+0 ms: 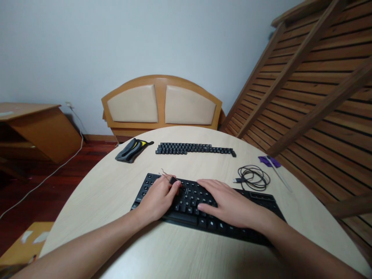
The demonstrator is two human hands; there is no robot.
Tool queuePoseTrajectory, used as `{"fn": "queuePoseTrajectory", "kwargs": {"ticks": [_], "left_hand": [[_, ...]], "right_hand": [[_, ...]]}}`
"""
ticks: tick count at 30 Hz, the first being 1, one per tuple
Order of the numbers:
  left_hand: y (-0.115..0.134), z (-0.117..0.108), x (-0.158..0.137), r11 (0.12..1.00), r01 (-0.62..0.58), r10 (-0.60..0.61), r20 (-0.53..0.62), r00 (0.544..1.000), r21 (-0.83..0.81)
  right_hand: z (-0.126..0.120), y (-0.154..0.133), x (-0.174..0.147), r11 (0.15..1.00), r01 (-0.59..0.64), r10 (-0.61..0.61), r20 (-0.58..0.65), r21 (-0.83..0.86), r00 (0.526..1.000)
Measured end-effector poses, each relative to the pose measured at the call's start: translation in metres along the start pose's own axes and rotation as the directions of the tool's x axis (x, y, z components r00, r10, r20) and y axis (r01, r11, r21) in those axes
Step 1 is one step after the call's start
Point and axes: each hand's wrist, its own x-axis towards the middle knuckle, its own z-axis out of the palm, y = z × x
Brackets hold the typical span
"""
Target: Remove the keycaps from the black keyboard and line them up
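A black computer keyboard (181, 219) lies on the round table, with some keycaps off and bare switch positions showing in its upper rows. My left hand (158, 195) is over its left part, thumb and fingers closed on a small tool with a black handle and thin wire prongs, which looks like a keycap puller (173, 180). The prongs point up and away from the keys. My right hand (225, 199) lies across the middle and right of the keyboard, fingers stretched out and thumb apart. Beyond it, loose black keycaps (194, 148) are laid out in rows.
On the pale round table (116, 193), a grey, black and yellow cloth item (132, 151) lies at back left. A coiled USB cable (254, 178) is right of the keyboard. Farther right, a thin light stick (280, 175) crosses a purple cloth (265, 160). Wooden slats (305, 97) lean at right.
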Motion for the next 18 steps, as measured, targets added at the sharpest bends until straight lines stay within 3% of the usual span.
{"fn": "queuePoseTrajectory", "kwargs": {"ticks": [4, 18], "left_hand": [[0.0, 0.001, 0.0, 1.0, -0.001, 0.001, -0.01, 1.0, 0.01], [0.004, -0.005, 0.0, 0.999, 0.018, -0.018, 0.001, 1.0, 0.033]], "right_hand": [[0.011, 0.002, -0.013, 1.0, -0.018, 0.017, -0.023, -0.01, 1.0], [0.017, -0.001, -0.009, 1.0, 0.006, -0.004, -0.091, 0.025, 0.996]]}}
